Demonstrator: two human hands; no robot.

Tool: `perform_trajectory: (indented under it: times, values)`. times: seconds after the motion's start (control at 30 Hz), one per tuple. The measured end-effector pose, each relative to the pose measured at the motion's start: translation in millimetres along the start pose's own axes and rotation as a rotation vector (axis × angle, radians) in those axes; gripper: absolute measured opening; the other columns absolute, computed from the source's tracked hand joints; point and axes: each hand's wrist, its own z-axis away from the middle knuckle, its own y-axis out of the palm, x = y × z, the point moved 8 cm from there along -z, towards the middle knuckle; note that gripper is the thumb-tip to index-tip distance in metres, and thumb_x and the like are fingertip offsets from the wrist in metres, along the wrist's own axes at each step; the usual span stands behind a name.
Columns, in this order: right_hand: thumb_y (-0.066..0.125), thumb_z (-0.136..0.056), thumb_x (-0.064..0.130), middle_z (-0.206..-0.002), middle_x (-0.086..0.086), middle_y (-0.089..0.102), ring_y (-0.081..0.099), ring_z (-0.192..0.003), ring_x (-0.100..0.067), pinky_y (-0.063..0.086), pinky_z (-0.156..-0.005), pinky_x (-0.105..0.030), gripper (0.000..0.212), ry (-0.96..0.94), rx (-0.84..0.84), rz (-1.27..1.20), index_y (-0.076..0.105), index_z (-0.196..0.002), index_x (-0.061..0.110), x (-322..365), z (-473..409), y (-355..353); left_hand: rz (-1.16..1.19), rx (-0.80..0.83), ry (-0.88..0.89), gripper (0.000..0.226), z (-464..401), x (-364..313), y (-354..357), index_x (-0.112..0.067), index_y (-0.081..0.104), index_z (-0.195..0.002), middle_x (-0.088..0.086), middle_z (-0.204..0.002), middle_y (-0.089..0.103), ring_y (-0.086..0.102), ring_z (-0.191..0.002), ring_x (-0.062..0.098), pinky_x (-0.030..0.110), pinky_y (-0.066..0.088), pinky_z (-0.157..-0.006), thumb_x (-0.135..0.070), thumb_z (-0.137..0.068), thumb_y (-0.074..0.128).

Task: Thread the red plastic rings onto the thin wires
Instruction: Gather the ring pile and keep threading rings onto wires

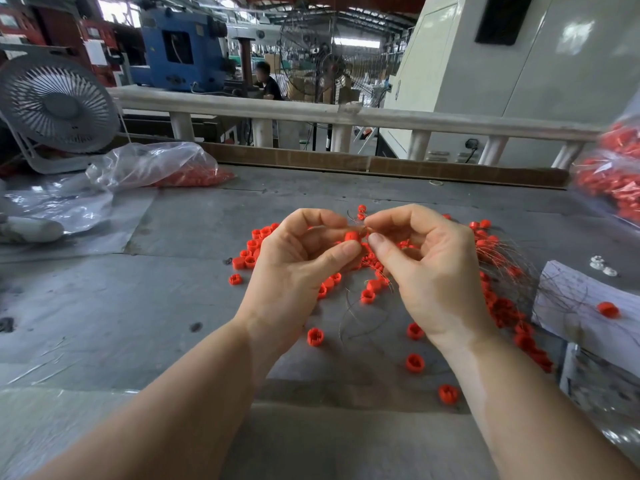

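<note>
The left hand (298, 258) pinches a red ring (352, 236); the right hand (429, 268) seemingly pinches a thin wire (360, 221). More rings (415, 362) lie on the grey desk (173, 306). A fan (57, 105) stands far left.

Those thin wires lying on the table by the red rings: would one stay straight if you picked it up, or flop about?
Probably springy rather than limp: the thin wires lie in loose open curves on the table, not in kinks. Likely very light and slippery, since the right hand pinches one with fingertips only. The left hand holds a red ring close, suggesting the tip wavers.
</note>
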Motion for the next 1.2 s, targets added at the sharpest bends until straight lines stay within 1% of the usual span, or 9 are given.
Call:
perform_trajectory:
  times: [0.1, 0.2, 0.27, 0.4, 0.47, 0.57, 0.67, 0.8, 1.2]
  values:
    - [0.068, -0.081, 0.001, -0.076, 0.006, 0.068, 0.064, -0.07, -0.007, 0.05, -0.051, -0.015, 0.023, 0.006, -0.009, -0.027, 0.068, -0.08, 0.024, 1.3, 0.9, -1.7, 0.007, 0.017, 0.0, 0.023, 0.6, -1.0, 1.6, -0.012, 0.061, -0.089, 0.004, -0.082, 0.072, 0.068, -0.081, 0.015, 0.026, 0.055, -0.078, -0.013, -0.067, 0.069]
    - [0.067, -0.082, 0.002, -0.076, 0.006, 0.068, 0.063, -0.068, -0.008, 0.05, -0.047, -0.019, 0.021, 0.014, -0.017, -0.04, 0.068, -0.08, 0.023, 0.9, 1.3, -2.8, 0.041, 0.029, -0.014, 0.023, 0.7, -0.8, 3.3, -0.012, 0.06, -0.09, 0.004, -0.084, 0.073, 0.069, -0.081, 0.015, 0.025, 0.055, -0.077, -0.01, -0.068, 0.068]
    - [0.066, -0.082, 0.002, -0.076, 0.007, 0.068, 0.063, -0.067, -0.008, 0.05, -0.049, -0.02, 0.021, 0.011, -0.019, -0.044, 0.068, -0.08, 0.023, 1.1, 1.1, -2.7, 0.091, 0.037, -0.039, 0.022, 1.4, 0.2, 4.0, -0.013, 0.061, -0.09, 0.006, -0.085, 0.073, 0.069, -0.081, 0.015, 0.025, 0.055, -0.076, -0.008, -0.069, 0.067]
    - [0.066, -0.081, 0.005, -0.075, 0.011, 0.068, 0.065, -0.072, -0.007, 0.053, -0.064, -0.028, 0.019, -0.021, -0.022, -0.037, 0.068, -0.08, 0.024, 3.3, 0.9, -2.9, 0.134, 0.048, -0.073, 0.019, 2.4, 1.6, 5.0, -0.019, 0.066, -0.085, 0.008, -0.087, 0.073, 0.07, -0.081, 0.016, 0.027, 0.056, -0.074, -0.009, -0.07, 0.068]
    - [0.066, -0.079, 0.011, -0.076, 0.009, 0.069, 0.065, -0.073, -0.007, 0.054, -0.064, -0.029, 0.014, -0.02, -0.018, -0.066, 0.068, -0.079, 0.025, 3.5, 0.9, -1.8, 0.132, 0.032, -0.067, 0.017, 2.5, 0.2, 3.8, -0.019, 0.067, -0.081, 0.006, -0.083, 0.074, 0.07, -0.078, 0.015, 0.023, 0.056, -0.069, -0.011, -0.067, 0.069]
    - [0.069, -0.075, 0.017, -0.077, 0.004, 0.07, 0.066, -0.074, -0.011, 0.055, -0.068, -0.034, 0.007, 0.007, -0.007, -0.136, 0.068, -0.077, 0.024, 0.5, 0.0, -0.3, 0.074, 0.033, -0.027, 0.016, 3.4, -3.7, 5.0, -0.018, 0.069, -0.08, 0.006, -0.08, 0.073, 0.07, -0.078, 0.015, 0.024, 0.056, -0.072, -0.012, -0.065, 0.07]
    - [0.069, -0.075, 0.022, -0.071, 0.005, 0.069, 0.064, -0.071, -0.009, 0.049, -0.068, -0.027, 0.004, 0.063, 0.003, -0.193, 0.069, -0.072, 0.023, -7.0, -1.4, -0.2, 0.005, 0.04, -0.003, 0.019, 5.3, -6.3, 8.1, -0.014, 0.072, -0.082, 0.006, -0.081, 0.074, 0.07, -0.08, 0.015, 0.023, 0.055, -0.074, -0.009, -0.064, 0.07]
    - [0.067, -0.076, 0.024, -0.065, 0.009, 0.065, 0.056, -0.06, -0.001, 0.043, -0.058, -0.016, 0.007, 0.099, 0.029, -0.236, 0.069, -0.071, 0.027, -11.7, -1.5, 1.2, -0.041, 0.048, 0.007, 0.023, 6.2, -9.0, 11.6, -0.009, 0.069, -0.088, 0.003, -0.084, 0.074, 0.07, -0.082, 0.013, 0.021, 0.054, -0.075, -0.007, -0.065, 0.068]
    - [0.067, -0.076, 0.025, -0.066, 0.008, 0.064, 0.054, -0.058, -0.002, 0.041, -0.055, -0.015, 0.008, 0.114, 0.054, -0.239, 0.069, -0.07, 0.031, -13.9, -1.9, 2.9, -0.076, 0.036, 0.015, 0.024, 7.0, -12.0, 12.3, -0.006, 0.068, -0.089, 0.002, -0.083, 0.074, 0.07, -0.082, 0.013, 0.02, 0.054, -0.074, -0.008, -0.065, 0.066]
